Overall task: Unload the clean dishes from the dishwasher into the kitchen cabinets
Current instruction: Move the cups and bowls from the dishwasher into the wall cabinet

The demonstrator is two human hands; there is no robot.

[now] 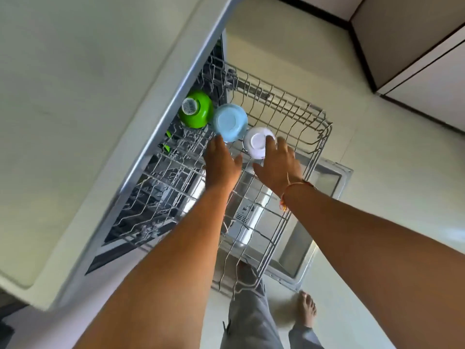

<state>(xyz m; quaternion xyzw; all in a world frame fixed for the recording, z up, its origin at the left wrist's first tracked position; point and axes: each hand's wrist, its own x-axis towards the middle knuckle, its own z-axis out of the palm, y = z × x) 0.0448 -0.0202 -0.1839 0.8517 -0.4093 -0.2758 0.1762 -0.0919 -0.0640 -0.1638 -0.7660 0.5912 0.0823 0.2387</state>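
Three bowls sit upside down in a row on the pulled-out upper dishwasher rack (297, 114): a green bowl (198, 112) with a sticker on its base, a light blue bowl (229, 122), and a white bowl (258, 143). My left hand (221, 165) reaches in with straight fingers, its fingertips at the near edge of the blue bowl. My right hand (279, 165) has its fingers laid over the right side of the white bowl, and it wears a thread bracelet at the wrist.
The pale countertop (75, 122) overhangs the dishwasher on the left. The open dishwasher door (324, 197) lies flat below the rack. My legs and a bare foot (307, 313) stand on the light floor. Cabinet fronts (415, 59) are at the upper right.
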